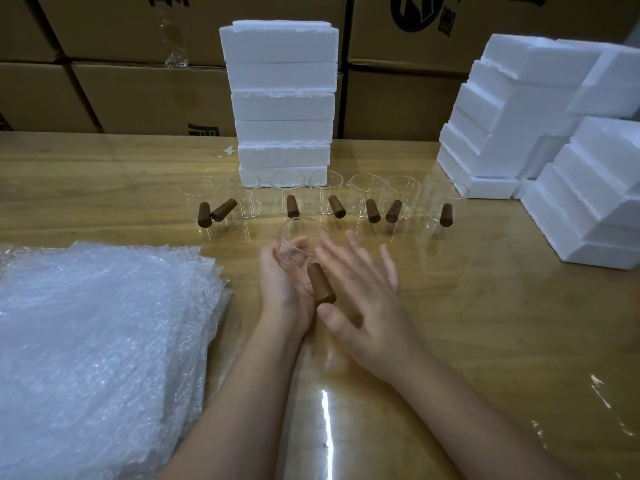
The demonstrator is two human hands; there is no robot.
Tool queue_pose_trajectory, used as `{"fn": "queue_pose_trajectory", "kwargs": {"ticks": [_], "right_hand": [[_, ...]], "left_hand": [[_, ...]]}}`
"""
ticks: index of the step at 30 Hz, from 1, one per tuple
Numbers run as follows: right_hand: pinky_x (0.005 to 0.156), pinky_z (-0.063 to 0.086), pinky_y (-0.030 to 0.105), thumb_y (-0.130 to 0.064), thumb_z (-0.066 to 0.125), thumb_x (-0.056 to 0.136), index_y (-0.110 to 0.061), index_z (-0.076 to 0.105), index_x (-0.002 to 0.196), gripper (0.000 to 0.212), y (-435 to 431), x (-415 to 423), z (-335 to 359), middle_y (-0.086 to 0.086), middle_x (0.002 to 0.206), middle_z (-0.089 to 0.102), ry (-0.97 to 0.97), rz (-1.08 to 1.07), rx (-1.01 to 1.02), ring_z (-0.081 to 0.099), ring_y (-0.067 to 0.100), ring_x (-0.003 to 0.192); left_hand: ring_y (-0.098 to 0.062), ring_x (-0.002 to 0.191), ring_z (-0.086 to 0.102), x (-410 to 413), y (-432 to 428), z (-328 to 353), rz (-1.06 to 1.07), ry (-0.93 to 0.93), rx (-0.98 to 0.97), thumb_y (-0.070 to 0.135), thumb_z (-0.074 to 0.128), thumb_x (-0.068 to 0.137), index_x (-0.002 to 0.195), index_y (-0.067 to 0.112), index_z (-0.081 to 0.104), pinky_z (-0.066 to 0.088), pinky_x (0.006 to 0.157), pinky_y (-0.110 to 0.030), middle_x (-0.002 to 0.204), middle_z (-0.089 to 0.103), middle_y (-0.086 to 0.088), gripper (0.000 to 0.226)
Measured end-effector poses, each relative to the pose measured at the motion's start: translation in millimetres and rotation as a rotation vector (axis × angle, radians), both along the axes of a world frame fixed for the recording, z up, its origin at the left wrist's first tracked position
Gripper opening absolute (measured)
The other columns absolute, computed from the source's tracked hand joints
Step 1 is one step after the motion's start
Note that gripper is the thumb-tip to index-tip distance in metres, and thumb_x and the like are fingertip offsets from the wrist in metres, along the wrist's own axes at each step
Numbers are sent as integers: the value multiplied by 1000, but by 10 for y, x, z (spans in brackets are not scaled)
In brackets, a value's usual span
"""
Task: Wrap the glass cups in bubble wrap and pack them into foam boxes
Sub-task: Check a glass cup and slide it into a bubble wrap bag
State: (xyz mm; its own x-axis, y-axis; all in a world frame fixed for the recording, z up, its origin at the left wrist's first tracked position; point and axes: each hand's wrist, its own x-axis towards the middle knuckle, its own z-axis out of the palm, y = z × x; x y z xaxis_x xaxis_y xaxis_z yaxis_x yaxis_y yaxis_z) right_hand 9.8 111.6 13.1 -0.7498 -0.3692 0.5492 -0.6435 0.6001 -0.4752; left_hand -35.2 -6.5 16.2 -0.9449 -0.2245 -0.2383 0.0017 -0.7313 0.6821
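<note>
My left hand (282, 282) holds a clear glass cup (298, 242) with a brown wooden handle (321, 284), tilted over the table's middle. My right hand (363, 292) hovers just right of it with fingers spread and straight, its thumb near the handle's end. Behind them, a row of several more glass cups (325, 197) with wooden handles stands on the table. A stack of bubble wrap sheets (97, 341) lies at the left. A tall stack of white foam boxes (280, 102) rises behind the cups.
More foam boxes (540, 126) are piled in stepped stacks at the right. Brown cardboard cartons (121, 91) line the back wall. The glossy wooden table (485, 341) stretches to the front right.
</note>
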Motion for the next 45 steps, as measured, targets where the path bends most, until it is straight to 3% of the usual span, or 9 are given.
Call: {"fn": "queue_pose_trajectory", "kwargs": {"ticks": [3, 10, 16, 21, 25, 34, 38, 41, 45], "right_hand": [[115, 5, 58, -58, 22, 95, -18, 41, 142, 65, -35, 37, 6, -6, 153, 32, 34, 29, 16, 16, 13, 146], [117, 5, 54, -45, 36, 92, -21, 31, 144, 57, -16, 33, 23, -6, 154, 27, -6, 55, -55, 16, 10, 146], [118, 6, 51, -42, 34, 93, -27, 29, 143, 52, 12, -2, 35, -15, 153, 25, -150, 13, -204, 13, 5, 145], [117, 16, 52, -38, 40, 96, -35, 24, 141, 49, -32, -19, 21, -19, 152, 25, -229, -6, -309, 16, 2, 144], [117, 18, 47, -31, 41, 94, -34, 22, 141, 50, -7, -64, -10, -18, 152, 23, -295, -16, -363, 17, -2, 142], [118, 21, 39, -35, 48, 91, -27, 27, 144, 58, -1, -65, -73, -20, 151, 24, -271, -12, -267, 20, -5, 140], [113, 26, 24, -23, 57, 88, -15, 43, 140, 54, -11, -57, -87, -9, 149, 38, -191, 15, -279, 31, 0, 138], [109, 35, 28, -13, 62, 85, -11, 52, 133, 49, 2, -75, -132, -4, 141, 47, -142, 25, -325, 42, 7, 132], [85, 49, 18, -19, 67, 80, -39, 40, 127, 58, 2, -114, -150, -18, 132, 39, -243, 7, -497, 56, -1, 105]], "left_hand": [[-12, 55, 64, -13, 2, 7, 17, -27, -40, 32, 31, 96, 69, 14, 60, 51, 50, -20, 62, 65, -1, 43], [-5, 33, 45, 35, 105, -6, -49, -2, -366, 27, 30, 96, 53, 23, 58, 34, 34, -15, 43, 54, 4, 52], [-7, 52, 60, 38, 165, -71, -83, 45, -563, 21, 28, 97, 85, 3, 63, 44, 44, -17, 64, 66, -1, 41], [-26, 66, 56, 37, 179, -76, -122, 35, -538, 23, 28, 97, 95, -6, 59, 43, 49, -26, 83, 67, -18, 43], [-16, 51, 50, 28, 183, -86, -99, 31, -478, 23, 30, 98, 81, 9, 53, 37, 45, -25, 59, 62, 2, 32], [-13, 50, 60, -23, 86, -92, -34, -3, -223, 32, 32, 96, 83, 12, 57, 47, 53, -26, 65, 68, -2, 35], [-12, 51, 62, -13, 41, -80, 42, 19, -138, 32, 35, 95, 86, 14, 56, 46, 45, -18, 68, 69, -4, 30], [-11, 53, 61, -2, 8, -72, 44, 37, -77, 37, 39, 96, 94, 16, 57, 44, 45, -17, 75, 69, -3, 28], [-19, 70, 62, 22, 70, -85, -83, 116, -251, 41, 46, 92, 104, 22, 65, 50, 66, -34, 90, 67, -4, 29]]}}
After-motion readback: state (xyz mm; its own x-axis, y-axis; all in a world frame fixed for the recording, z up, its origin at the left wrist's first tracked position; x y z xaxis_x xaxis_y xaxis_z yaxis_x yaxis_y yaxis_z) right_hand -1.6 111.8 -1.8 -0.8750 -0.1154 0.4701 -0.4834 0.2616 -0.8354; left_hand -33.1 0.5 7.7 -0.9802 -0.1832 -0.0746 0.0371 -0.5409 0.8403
